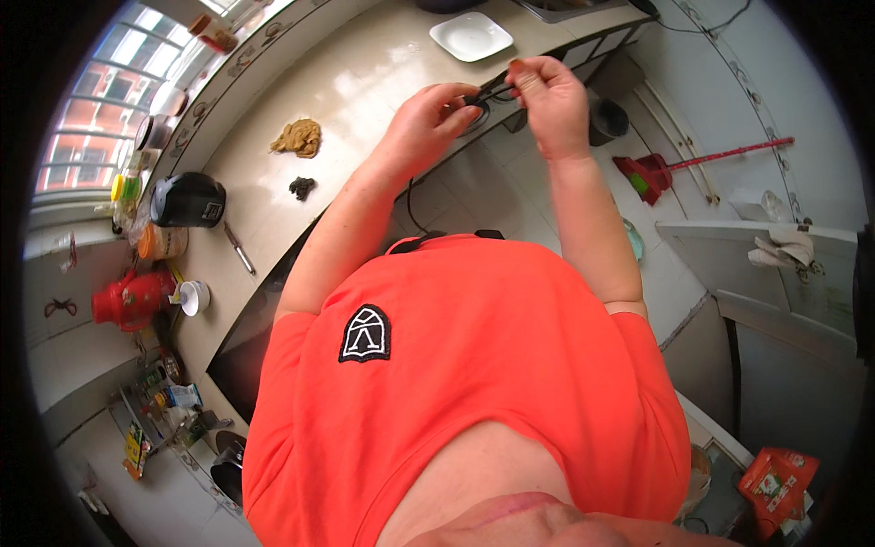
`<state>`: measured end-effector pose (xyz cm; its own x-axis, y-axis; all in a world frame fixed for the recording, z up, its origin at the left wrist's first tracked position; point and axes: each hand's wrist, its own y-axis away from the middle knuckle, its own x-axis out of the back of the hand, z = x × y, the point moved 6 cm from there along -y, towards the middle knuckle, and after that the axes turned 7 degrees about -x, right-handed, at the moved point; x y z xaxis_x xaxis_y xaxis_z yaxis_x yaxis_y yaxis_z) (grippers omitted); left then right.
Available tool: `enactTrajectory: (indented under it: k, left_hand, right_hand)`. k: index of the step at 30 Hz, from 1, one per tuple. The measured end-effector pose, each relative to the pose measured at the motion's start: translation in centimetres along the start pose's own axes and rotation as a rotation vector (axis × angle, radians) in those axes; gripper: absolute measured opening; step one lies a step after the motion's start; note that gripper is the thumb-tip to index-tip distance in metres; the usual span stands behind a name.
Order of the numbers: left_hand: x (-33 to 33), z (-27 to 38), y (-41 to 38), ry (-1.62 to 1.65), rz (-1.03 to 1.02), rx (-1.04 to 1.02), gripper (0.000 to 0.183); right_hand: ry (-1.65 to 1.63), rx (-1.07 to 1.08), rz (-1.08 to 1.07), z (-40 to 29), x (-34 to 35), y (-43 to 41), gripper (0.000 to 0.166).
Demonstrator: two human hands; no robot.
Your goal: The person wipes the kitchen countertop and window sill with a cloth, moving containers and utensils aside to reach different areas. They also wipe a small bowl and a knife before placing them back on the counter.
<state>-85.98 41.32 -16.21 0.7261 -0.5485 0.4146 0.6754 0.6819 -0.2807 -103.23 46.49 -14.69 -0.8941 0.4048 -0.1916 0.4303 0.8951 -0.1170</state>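
In front of me, over the counter's front edge, my left hand (432, 122) pinches a black cord-like piece (487, 98) between thumb and fingers. The other end of that piece is gripped in the fingertips of my right hand (552, 99), so it spans the short gap between both hands. Just below my left fingers shows a dark rounded thing (480, 117) with a lighter rim; my hand hides part of it, and I cannot tell what it is. A white square plate (472, 37) lies on the counter beyond my hands.
On the counter (362, 82) lie a crumpled brown cloth (298, 139), a small dark scrap (301, 188) and a knife (239, 249). A black appliance (188, 199), a red thermos (133, 299) and a white cup (194, 298) stand left. A red dustpan (646, 174) and dark bin (608, 122) are right.
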Motion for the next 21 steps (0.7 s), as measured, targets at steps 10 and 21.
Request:
enactTrajectory:
  k: [10, 21]
  left_hand:
    - [-0.6, -2.0, -1.5, 0.136, 0.073, 0.122, 0.017]
    - [2.9, 0.6, -5.7, -0.329, 0.043, -0.209, 0.018]
  right_hand:
    - [-0.061, 0.057, 0.339, -3.6, 9.4, 0.1, 0.021]
    - [0.981, 0.391, 0.168, -6.7, 8.1, 2.0, 0.022]
